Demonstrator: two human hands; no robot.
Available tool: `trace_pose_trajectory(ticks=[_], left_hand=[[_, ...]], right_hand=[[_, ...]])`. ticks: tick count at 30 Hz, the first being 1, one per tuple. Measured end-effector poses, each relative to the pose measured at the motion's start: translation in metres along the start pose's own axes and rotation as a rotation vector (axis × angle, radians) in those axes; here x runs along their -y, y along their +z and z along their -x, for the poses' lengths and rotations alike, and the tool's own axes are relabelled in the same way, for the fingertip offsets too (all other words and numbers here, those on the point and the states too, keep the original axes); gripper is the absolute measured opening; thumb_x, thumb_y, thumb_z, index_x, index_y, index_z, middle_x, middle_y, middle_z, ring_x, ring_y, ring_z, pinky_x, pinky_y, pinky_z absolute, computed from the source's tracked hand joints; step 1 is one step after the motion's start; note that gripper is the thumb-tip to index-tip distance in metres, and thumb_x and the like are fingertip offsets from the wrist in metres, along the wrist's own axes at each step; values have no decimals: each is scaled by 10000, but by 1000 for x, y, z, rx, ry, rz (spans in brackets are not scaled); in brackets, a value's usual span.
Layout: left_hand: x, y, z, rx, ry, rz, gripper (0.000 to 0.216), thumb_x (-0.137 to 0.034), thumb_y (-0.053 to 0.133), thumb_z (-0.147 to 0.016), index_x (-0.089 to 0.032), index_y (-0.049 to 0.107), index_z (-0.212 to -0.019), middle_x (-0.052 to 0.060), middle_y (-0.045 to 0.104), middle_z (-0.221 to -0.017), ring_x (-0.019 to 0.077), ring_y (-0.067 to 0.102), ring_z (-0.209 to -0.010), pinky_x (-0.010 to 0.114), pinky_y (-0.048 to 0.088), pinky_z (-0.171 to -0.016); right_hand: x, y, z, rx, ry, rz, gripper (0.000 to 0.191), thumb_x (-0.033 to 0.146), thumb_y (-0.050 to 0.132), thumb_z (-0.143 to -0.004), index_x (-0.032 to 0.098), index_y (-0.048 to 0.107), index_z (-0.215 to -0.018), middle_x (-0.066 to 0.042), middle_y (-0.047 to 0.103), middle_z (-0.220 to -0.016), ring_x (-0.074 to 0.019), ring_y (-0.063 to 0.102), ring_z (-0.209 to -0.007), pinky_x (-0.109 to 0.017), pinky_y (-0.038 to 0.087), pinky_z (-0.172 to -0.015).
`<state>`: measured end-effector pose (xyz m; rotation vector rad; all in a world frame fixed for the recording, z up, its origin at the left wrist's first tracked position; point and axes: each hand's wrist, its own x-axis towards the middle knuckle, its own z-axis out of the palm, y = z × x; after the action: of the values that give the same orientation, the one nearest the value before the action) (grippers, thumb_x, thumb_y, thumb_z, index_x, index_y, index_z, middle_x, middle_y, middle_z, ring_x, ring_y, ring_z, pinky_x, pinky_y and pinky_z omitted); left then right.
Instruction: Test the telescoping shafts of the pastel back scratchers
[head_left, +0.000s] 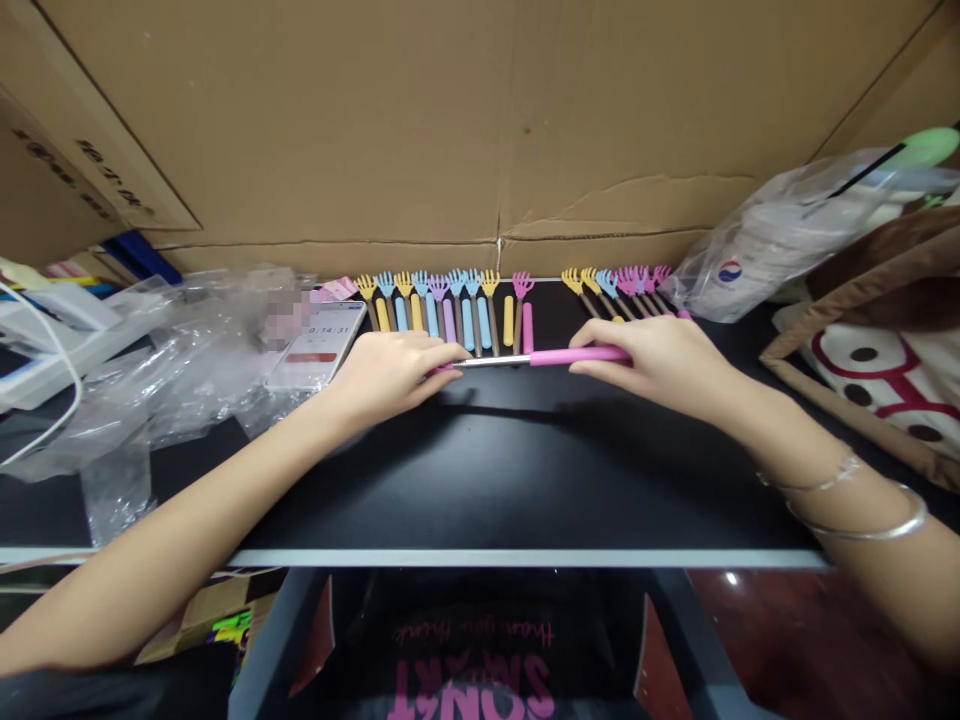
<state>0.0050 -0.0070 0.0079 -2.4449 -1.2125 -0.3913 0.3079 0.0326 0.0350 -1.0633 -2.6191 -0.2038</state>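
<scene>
A back scratcher with a pink grip and a silver metal rod lies level between my two hands, above the black table. My left hand pinches its pink end, which the fingers mostly cover. Around the far end of the pink grip closes my right hand. Just beyond, a row of back scratchers with yellow, blue, purple and pink claw heads lies along the cardboard, loose coloured grips between them. Several more back scratchers lie in a group to the right, partly behind my right hand.
Crumpled clear plastic bags and a phone showing a timer lie at the left. At the right stand a bagged drink cup and a brown-trimmed cloth bag. A tall cardboard wall closes off the back.
</scene>
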Motion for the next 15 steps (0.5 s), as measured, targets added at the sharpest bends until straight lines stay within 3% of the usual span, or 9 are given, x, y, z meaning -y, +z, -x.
trace_pose_trajectory(ticks=[5, 11, 15], left_hand=[[12, -7, -1, -26, -90, 74, 306, -439, 436, -939, -239, 664, -974, 25, 686, -901, 168, 631, -814, 242, 334, -568], [23, -6, -8, -101, -181, 482, 275, -426, 553, -869, -187, 646, -970, 45, 664, -975, 168, 592, -848, 260, 422, -733], [26, 1, -9, -67, -329, 810, 321, -425, 506, -886, -171, 587, -1065, 37, 611, -867, 123, 548, -678, 228, 442, -606]], right_hand=[[-7, -6, -2, 66, 50, -244, 363, 546, 484, -863, 220, 634, -917, 25, 547, -576, -108, 456, -513, -234, 289, -534], [0, 0, -4, 76, 68, -458, 352, 528, 529, -839, 196, 623, -909, 40, 504, -595, -96, 416, -537, -236, 292, -542], [0, 2, -4, 70, 98, -487, 342, 507, 534, -841, 185, 632, -904, 40, 497, -592, -88, 400, -530, -238, 282, -533]])
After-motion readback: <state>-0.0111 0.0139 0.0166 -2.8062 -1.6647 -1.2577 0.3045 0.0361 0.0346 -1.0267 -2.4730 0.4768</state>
